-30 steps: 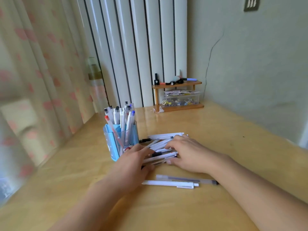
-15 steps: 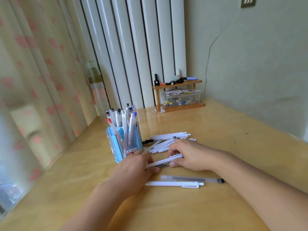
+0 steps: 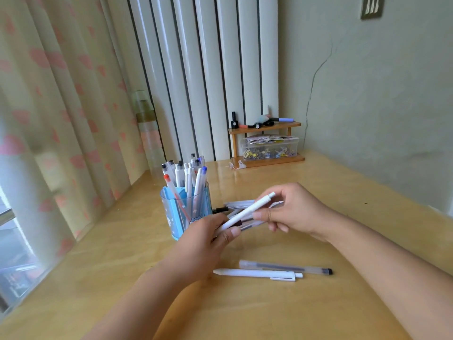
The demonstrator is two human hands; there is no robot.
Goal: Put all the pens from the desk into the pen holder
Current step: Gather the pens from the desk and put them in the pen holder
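Above the desk, both the left hand and right hand hold a bundle of pens, which should be tilted tips-down over the pen holder.

One head-worn wide-angle view looks forward and down across the wooden desk toward the room corner. Both hands sit close at frame centre, forearms entering from the bottom edge; curtain fills the left, wall the upper right.
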